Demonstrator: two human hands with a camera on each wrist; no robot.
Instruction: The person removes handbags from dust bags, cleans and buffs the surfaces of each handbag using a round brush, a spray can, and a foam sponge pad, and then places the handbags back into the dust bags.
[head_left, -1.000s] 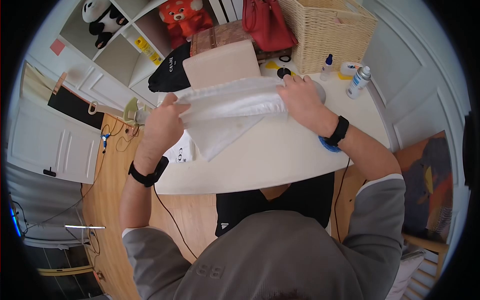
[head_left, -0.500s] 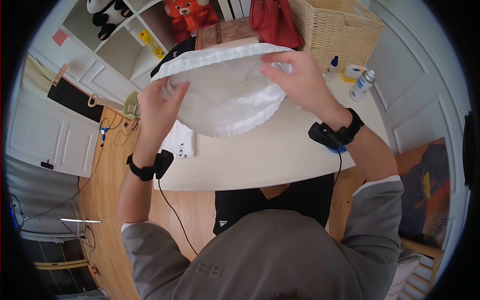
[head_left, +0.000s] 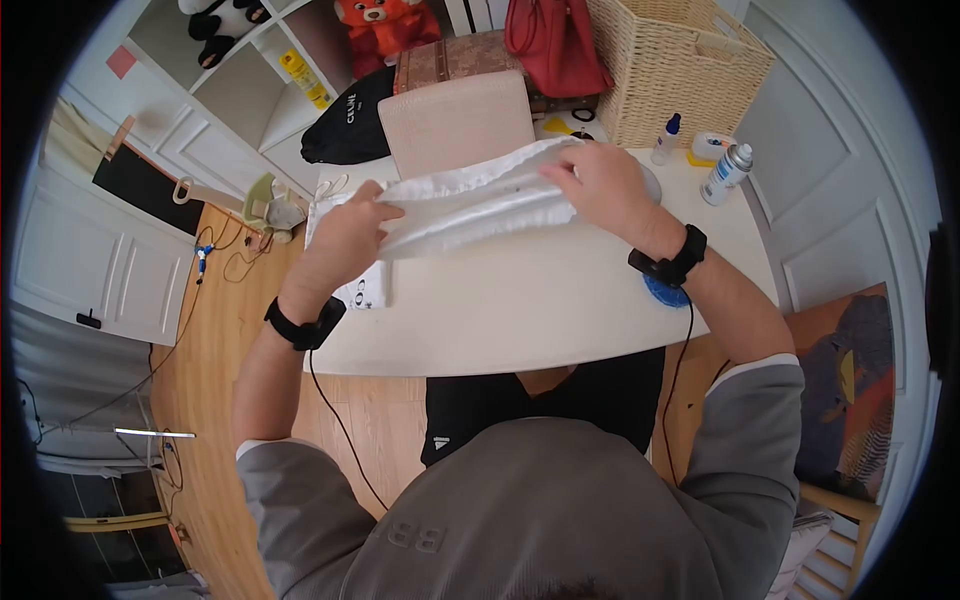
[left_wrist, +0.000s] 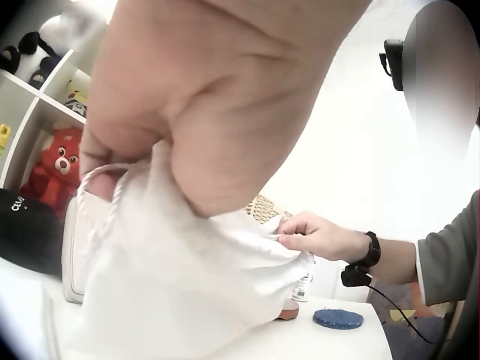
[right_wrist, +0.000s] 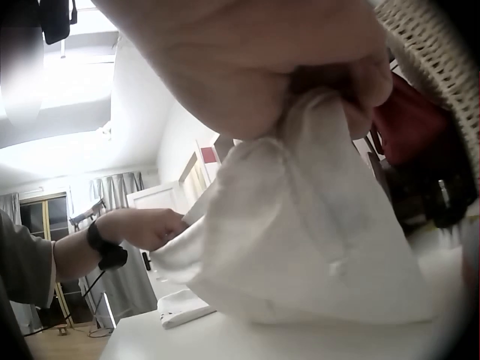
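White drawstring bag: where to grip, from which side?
I'd pinch the bag at opposite ends of its gathered rim, coming from left and right. The left hand and right hand hold it there, with the mouth stretched between them and limp cloth hanging below. A grip lower down would probably let the mouth sag.

right hand (right_wrist: pixel 277 60) pinches white cloth (right_wrist: pixel 300 240), left hand (right_wrist: pixel 150 227) grips far edge, red bag (right_wrist: pixel 412 124) behind
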